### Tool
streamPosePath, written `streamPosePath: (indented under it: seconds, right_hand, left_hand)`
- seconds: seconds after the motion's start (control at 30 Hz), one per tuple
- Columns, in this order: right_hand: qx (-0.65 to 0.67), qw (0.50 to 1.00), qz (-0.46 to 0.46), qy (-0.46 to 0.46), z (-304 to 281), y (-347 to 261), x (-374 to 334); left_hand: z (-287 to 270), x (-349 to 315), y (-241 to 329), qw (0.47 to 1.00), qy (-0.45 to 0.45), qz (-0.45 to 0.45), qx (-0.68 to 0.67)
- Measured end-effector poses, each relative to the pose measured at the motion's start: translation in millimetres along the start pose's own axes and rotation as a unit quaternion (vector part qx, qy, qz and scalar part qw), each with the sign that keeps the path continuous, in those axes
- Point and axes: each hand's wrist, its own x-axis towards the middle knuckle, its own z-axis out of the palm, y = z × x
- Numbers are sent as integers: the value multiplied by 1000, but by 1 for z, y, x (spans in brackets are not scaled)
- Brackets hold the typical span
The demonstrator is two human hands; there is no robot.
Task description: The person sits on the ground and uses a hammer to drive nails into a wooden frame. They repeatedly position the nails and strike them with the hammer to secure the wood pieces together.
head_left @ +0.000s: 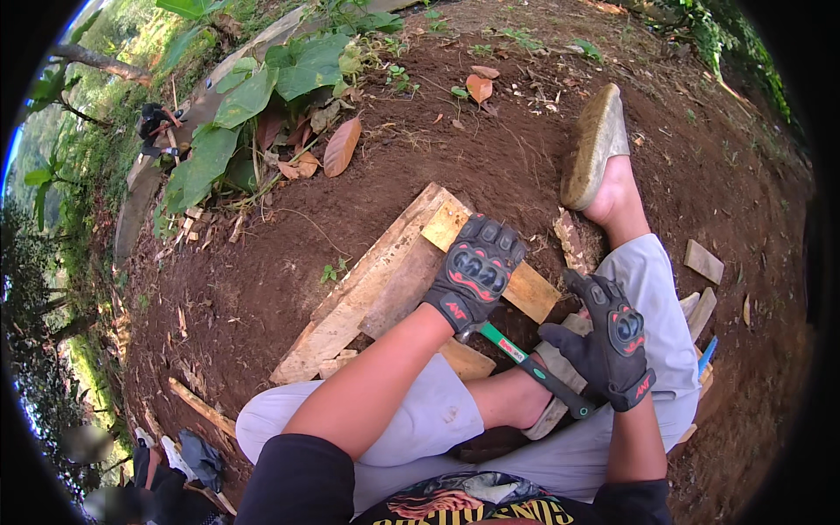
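I have the left hand point(477, 269) spread over a short board point(534, 293), though I can't tell whether its fingers grip. The right hand point(611, 339) is loosely open, apparently holding nothing. Between them the green-and-black hammer point(535, 369) lies unheld over the nearer foot point(509, 404); I judge a leg shift could slide it off. The board overlaps a longer plank point(359, 284), so uneven pressure might tip it.
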Motion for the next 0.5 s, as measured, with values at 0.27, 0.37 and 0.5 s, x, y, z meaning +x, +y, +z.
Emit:
streamPosePath:
  seconds: [0.27, 0.37, 0.5]
  right_hand:
    - [2, 995, 70, -75, 83, 14, 39]
    - [-9, 997, 61, -49, 85, 14, 38]
    - [16, 998, 43, -38, 90, 15, 42]
  left_hand:
    - [-2, 0, 9, 998, -51, -28, -18]
    - [0, -1, 10, 1000, -5, -25, -3]
    - [-1, -2, 8, 999, 4, -42, 15]
